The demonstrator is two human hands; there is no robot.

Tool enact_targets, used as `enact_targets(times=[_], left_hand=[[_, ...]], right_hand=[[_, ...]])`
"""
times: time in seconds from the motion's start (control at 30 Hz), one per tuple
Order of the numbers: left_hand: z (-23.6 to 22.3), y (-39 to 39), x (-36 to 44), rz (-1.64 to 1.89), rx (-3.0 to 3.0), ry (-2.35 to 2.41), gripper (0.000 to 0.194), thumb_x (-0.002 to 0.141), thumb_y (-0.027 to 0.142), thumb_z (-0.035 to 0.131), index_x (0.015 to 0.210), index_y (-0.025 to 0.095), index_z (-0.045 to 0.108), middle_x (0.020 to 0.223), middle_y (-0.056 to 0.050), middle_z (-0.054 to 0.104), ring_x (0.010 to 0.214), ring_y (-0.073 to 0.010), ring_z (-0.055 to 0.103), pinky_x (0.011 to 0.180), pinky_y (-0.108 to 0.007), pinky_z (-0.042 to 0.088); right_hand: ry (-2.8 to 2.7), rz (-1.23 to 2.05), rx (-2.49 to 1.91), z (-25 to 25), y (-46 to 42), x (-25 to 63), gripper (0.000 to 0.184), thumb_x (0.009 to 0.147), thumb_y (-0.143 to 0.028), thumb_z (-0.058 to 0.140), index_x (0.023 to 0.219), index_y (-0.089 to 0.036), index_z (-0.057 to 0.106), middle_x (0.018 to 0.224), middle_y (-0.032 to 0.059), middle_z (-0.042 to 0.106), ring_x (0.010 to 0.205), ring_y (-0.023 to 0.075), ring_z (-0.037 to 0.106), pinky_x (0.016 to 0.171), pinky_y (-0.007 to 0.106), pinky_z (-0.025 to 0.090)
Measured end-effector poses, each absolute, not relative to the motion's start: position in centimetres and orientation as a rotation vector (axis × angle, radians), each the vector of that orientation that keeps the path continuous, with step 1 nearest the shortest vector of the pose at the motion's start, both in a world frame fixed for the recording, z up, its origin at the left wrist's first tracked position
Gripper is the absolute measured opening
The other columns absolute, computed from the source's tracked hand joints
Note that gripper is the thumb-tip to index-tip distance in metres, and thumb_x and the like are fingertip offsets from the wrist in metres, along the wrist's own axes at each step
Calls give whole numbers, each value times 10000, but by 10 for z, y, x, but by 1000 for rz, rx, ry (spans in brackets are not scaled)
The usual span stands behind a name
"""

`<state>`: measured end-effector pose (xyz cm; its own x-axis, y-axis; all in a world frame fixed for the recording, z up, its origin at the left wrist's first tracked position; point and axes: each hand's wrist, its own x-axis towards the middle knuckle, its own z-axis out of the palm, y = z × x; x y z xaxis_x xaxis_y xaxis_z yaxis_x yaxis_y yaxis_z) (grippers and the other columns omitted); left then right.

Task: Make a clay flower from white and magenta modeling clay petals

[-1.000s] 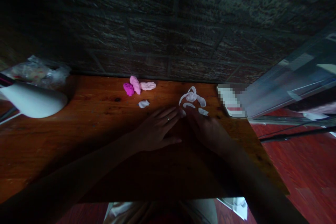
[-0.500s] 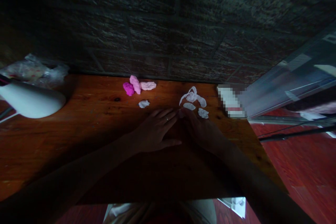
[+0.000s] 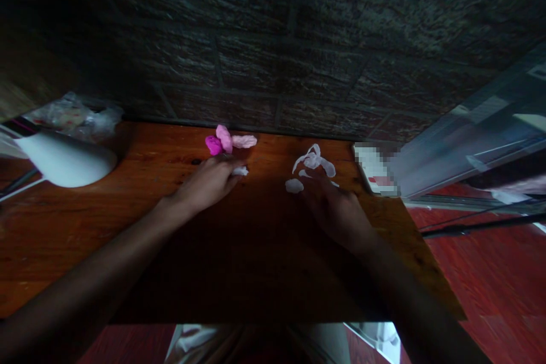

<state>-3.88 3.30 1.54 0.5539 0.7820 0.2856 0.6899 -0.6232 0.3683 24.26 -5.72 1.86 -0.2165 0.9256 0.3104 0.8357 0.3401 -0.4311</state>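
My left hand (image 3: 215, 181) is closed, thumb and fingers pinching a small crumpled white clay piece (image 3: 241, 171) on the wooden table. Just beyond it lie a magenta clay lump (image 3: 213, 145), a pink clay lump (image 3: 224, 137) and a pale pink clay lump (image 3: 244, 141). My right hand (image 3: 341, 210) is low over the table in shadow, fingers apart. Near its fingertips is a flat, rounded white clay piece (image 3: 294, 185). Farther back are curved white clay strips (image 3: 313, 157); other flat white bits are partly hidden by the fingers.
A dark brick wall (image 3: 256, 57) borders the table's (image 3: 63, 227) far side. At left stand a white rounded object (image 3: 70, 158) and a crumpled clear plastic bag (image 3: 81, 118). A blurred white box-like item (image 3: 373, 168) lies at right beside a glass panel (image 3: 469, 131).
My left hand has moved left and away from me onto the crumpled white piece. My right hand has shifted slightly right, and a flat rounded white piece now shows near its fingertips.
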Motion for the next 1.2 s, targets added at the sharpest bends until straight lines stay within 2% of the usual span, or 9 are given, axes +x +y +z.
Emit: enact_targets(times=[0.07, 0.17, 0.23, 0.33, 0.47, 0.6, 0.77, 0.97, 1.2], left_hand=[[13, 27, -29, 686, 2454, 1184, 298, 959, 326, 543, 1117, 149, 724, 1097, -129, 774, 977, -261, 741, 922, -429, 587], [10, 9, -10, 889, 2152, 915, 347, 912, 312, 637, 1210, 137, 673, 1159, -117, 763, 945, -208, 756, 879, -351, 621], [9, -4, 2, 973, 2055, 819, 316, 896, 291, 675, 1176, 146, 686, 1135, -102, 769, 942, -195, 758, 879, -331, 626], [10, -18, 13, 1008, 2052, 749, 239, 915, 248, 661, 1138, 174, 701, 1117, -83, 770, 919, -180, 757, 850, -319, 635], [12, -19, 16, 1048, 2152, 672, 151, 905, 197, 689, 1045, 169, 736, 1053, -82, 764, 926, -175, 739, 818, -296, 622], [10, -14, 14, 1062, 2211, 690, 236, 873, 222, 744, 1099, 153, 733, 1038, -87, 754, 862, -166, 732, 740, -271, 608], [9, -13, 11, 994, 2407, 661, 211, 918, 253, 699, 1109, 177, 746, 989, -73, 768, 871, -175, 728, 763, -280, 588], [7, -14, 7, 896, 2500, 596, 184, 982, 233, 602, 1098, 182, 735, 987, -41, 791, 842, -149, 746, 768, -238, 581], [14, -14, 3, 910, 2516, 492, 140, 963, 170, 614, 965, 143, 752, 891, -51, 770, 770, -129, 718, 714, -205, 547]], right_hand=[[-1991, 315, -1511, 20, -56, 242, 314, 960, -244, 562, 1261, -182, 622, 1179, 113, 767, 964, 259, 768, 826, 369, 623], [-1814, 689, -1415, 17, -56, 237, 310, 941, -308, 594, 1223, -189, 641, 1098, 98, 786, 783, 198, 770, 664, 304, 620], [-1652, 1063, -1292, 13, -55, 230, 374, 919, -370, 628, 1244, -186, 621, 1078, 91, 784, 650, 147, 737, 567, 264, 594], [-1480, 1326, -1206, 7, -54, 222, 388, 865, -393, 703, 1191, -188, 656, 993, 59, 789, 644, 118, 717, 525, 211, 549], [-1371, 1360, -1194, 6, -53, 218, 316, 817, -399, 760, 1067, -207, 731, 888, 24, 777, 697, 121, 702, 547, 208, 541], [-1318, 1357, -1163, 6, -53, 217, 293, 759, -379, 814, 1001, -221, 768, 885, 14, 783, 676, 111, 674, 563, 212, 533], [-1402, 1367, -1178, 7, -55, 219, 252, 791, -385, 791, 987, -227, 791, 847, 1, 774, 623, 89, 621, 582, 213, 504], [-1381, 1496, -1163, 7, -57, 218, 270, 787, -418, 797, 937, -194, 786, 814, 9, 758, 656, 101, 651, 602, 210, 527], [-1186, 1766, -1009, 7, -56, 219, 239, 749, -347, 850, 916, -187, 790, 822, 28, 781, 726, 110, 719, 676, 221, 598]])
